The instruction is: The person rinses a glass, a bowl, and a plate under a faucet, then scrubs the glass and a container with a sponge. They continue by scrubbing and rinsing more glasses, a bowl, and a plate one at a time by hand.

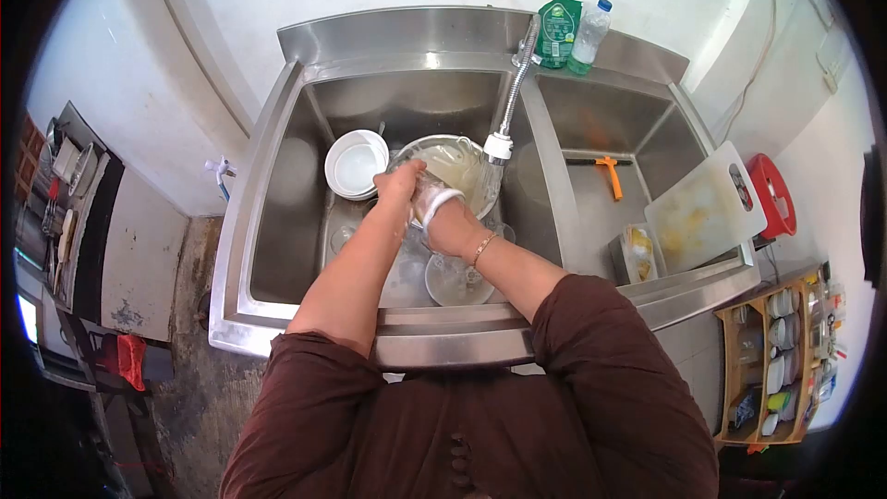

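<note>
Over the left sink basin, my left hand (399, 183) is closed around a clear glass (428, 192) that lies tilted. My right hand (453, 227) reaches into the glass's mouth, where a ring of white foam shows at the wrist side; its fingers are hidden inside. Below and behind the glass sits a large white bowl (443, 152) with cloudy water. Stacked white bowls (357, 164) stand to the left of it. Nearer me, a white dish (453, 285) and clear glassware (342, 238) lie on the basin floor. Water runs from the flexible faucet (497, 146) beside the large bowl.
In the right basin are an orange-handled squeegee (610, 176), a stained white cutting board (707, 208) and a container (636, 254). A green pouch (558, 32) and a plastic bottle (589, 37) stand on the back ledge. A dish rack (776, 360) stands at lower right.
</note>
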The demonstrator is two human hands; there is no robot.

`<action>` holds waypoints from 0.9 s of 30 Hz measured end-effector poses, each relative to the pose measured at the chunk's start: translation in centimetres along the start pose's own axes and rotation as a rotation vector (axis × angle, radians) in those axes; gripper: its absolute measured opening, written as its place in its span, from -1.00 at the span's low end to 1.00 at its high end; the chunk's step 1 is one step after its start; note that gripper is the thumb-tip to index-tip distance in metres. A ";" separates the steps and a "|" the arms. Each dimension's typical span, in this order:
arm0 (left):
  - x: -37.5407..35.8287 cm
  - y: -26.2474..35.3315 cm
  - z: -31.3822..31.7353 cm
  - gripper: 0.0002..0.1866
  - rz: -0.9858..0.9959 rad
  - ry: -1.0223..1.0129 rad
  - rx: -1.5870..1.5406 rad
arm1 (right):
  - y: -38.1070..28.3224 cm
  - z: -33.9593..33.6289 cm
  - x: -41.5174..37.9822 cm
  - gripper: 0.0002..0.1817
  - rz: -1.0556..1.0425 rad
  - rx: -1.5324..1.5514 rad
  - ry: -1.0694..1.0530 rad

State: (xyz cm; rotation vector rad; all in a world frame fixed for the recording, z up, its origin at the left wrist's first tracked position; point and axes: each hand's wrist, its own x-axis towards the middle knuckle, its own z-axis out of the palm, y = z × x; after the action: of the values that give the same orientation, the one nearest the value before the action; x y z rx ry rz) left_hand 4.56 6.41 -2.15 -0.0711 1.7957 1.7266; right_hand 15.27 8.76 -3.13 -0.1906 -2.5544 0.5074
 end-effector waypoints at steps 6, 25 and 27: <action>2.3 0.2 -1.3 -0.48 -0.186 -0.547 -0.338 | 0.7 -0.5 2.3 -0.42 0.742 1.168 -0.028; 3.6 -3.2 0.5 -0.40 0.111 -0.071 0.215 | 1.7 1.6 -0.8 -0.59 -0.095 -0.240 -0.156; 3.9 -2.6 0.1 -0.40 0.090 -0.128 0.231 | 1.9 1.6 -0.1 -0.62 -0.148 -0.222 -0.157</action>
State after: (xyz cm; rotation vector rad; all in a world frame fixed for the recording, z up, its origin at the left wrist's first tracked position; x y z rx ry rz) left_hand 2.71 7.61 -6.24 0.2156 1.9131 1.5347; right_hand 14.61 9.99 -5.15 -0.0401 -2.7500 0.1879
